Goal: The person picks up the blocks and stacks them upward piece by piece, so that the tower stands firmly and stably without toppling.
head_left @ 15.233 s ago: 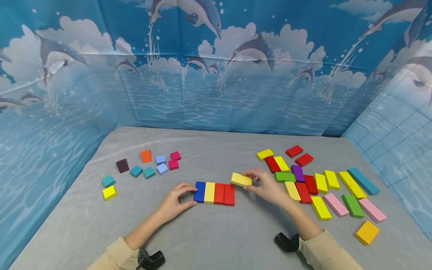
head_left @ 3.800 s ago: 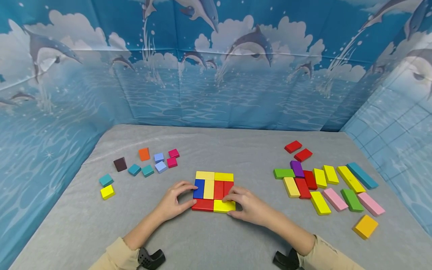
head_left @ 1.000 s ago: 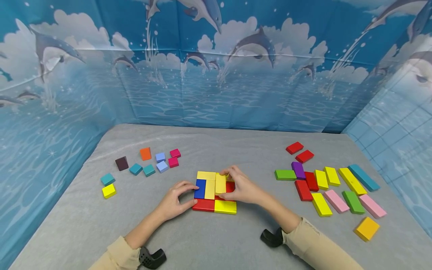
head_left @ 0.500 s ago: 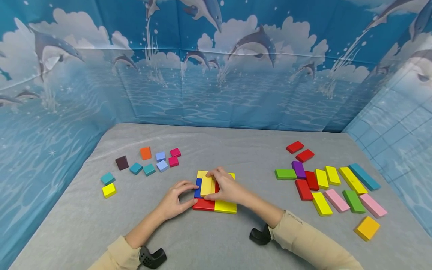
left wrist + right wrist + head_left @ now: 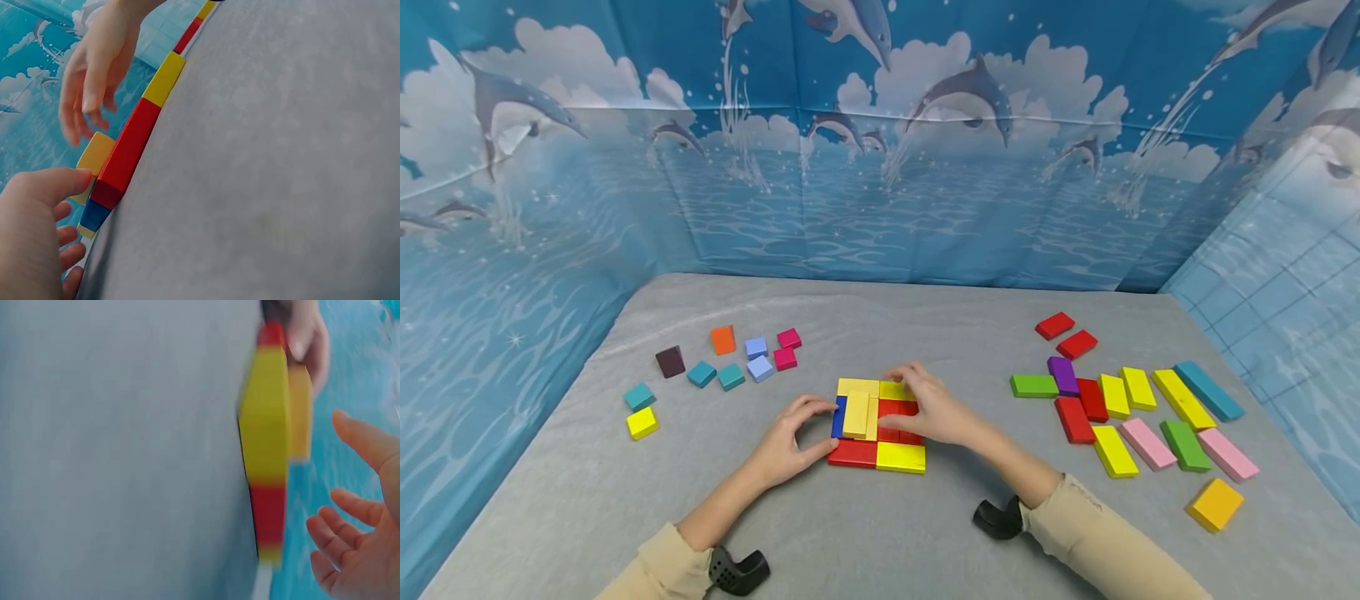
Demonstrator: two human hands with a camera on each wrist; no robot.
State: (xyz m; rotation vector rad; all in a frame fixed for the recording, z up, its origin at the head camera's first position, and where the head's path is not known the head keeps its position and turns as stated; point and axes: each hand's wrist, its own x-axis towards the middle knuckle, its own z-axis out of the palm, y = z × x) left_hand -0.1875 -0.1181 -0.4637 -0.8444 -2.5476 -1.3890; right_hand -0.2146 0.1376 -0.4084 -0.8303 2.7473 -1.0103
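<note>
A flat rectangle of wooden blocks lies before me, with a blue block (image 5: 837, 423) at its left side. Its front row joins a red block (image 5: 852, 454) and a bright yellow block (image 5: 901, 458); red blocks (image 5: 897, 408) fill the right middle. One pale yellow block (image 5: 854, 415) lies on top, left of centre. My left hand (image 5: 788, 439) rests its fingertips and thumb at the rectangle's left edge, fingers relaxed. My right hand (image 5: 943, 412) hovers over the right part, thumb and fingers spread. The right wrist view shows that hand (image 5: 362, 544) holding nothing.
Small cubes, among them an orange cube (image 5: 723, 339) and a yellow cube (image 5: 642, 423), lie at the left. Loose flat blocks spread to the right, including a green block (image 5: 1033, 386), a pink block (image 5: 1148, 447) and a long blue block (image 5: 1208, 392). Dolphin-print curtain (image 5: 850, 208) encloses the table.
Since the first frame, rows behind and before the middle blocks have been added. Over the last second my right hand laid the pale yellow block on top, let go and drew back right.
</note>
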